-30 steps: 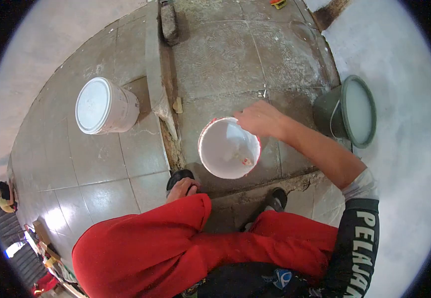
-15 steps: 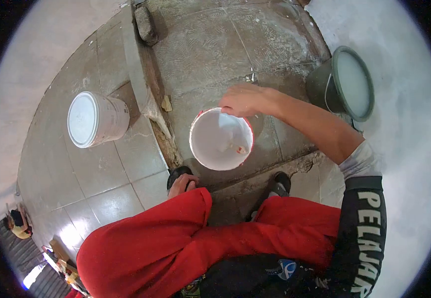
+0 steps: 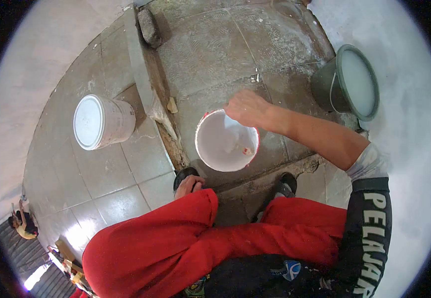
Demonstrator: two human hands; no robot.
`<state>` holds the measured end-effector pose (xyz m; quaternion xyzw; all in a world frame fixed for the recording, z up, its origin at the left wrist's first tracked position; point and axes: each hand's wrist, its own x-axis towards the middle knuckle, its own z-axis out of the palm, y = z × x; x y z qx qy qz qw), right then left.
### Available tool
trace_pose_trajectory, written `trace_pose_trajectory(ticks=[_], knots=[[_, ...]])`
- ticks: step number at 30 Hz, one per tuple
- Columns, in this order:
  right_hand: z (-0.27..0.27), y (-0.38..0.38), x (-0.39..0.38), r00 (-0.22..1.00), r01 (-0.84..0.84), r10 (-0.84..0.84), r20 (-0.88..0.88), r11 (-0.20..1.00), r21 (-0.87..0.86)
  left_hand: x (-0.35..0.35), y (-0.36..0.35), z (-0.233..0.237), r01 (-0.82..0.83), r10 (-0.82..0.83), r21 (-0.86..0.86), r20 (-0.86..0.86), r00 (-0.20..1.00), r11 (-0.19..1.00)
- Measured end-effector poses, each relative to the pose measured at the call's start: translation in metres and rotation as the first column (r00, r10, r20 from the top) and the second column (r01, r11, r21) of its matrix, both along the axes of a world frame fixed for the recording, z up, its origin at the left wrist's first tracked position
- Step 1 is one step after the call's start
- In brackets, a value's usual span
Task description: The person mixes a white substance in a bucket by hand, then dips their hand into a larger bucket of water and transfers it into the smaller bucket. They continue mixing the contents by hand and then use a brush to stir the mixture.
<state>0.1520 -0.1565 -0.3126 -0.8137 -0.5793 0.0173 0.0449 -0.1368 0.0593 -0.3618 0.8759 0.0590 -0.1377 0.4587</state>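
Observation:
Between my feet stands a white paint bucket (image 3: pixel 210 154) with a red-marked rim, its mouth facing up at me. My right hand (image 3: pixel 247 108) is closed at its far rim, fingers curled over the edge; the fingertips are partly hidden. Inside the bucket, white material and a small red-and-pale patch (image 3: pixel 245 151) show near the right wall. My left hand (image 3: pixel 190 186) hangs beyond my left knee by the dark shoe (image 3: pixel 181 178), fingers loosely apart and holding nothing visible.
A lidded white bucket (image 3: pixel 88 122) stands on the tiles at left. At right, a dark green pail (image 3: pixel 327 87) of cloudy liquid is by the wall. A raised ledge (image 3: pixel 151 94) with a stone (image 3: pixel 149 28) divides the floor. Another person (image 3: pixel 24 223) is far left.
The whole view has shifted slightly to the right. My right hand stays at the bucket's far rim, a little lower against it. My left hand remains by the shoe.

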Motion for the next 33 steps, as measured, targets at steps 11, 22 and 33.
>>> trace_pose_trajectory(ticks=[11,22,33], knots=[[0.011,0.004,-0.016,0.998,0.035,-0.045,-0.038,0.973,-0.229,-0.002,0.001,-0.001,-0.005,0.005,0.003,0.008,1.0,1.0],[0.02,-0.049,0.06,0.786,0.428,-0.454,-0.419,0.889,-0.161,-0.003,0.004,0.001,-0.015,0.015,-0.062,-0.008,1.0,0.998],[0.024,-0.027,0.038,0.875,0.295,-0.378,-0.302,0.911,-0.288,-0.003,0.002,-0.003,0.006,-0.006,-0.012,0.008,1.0,1.0]])
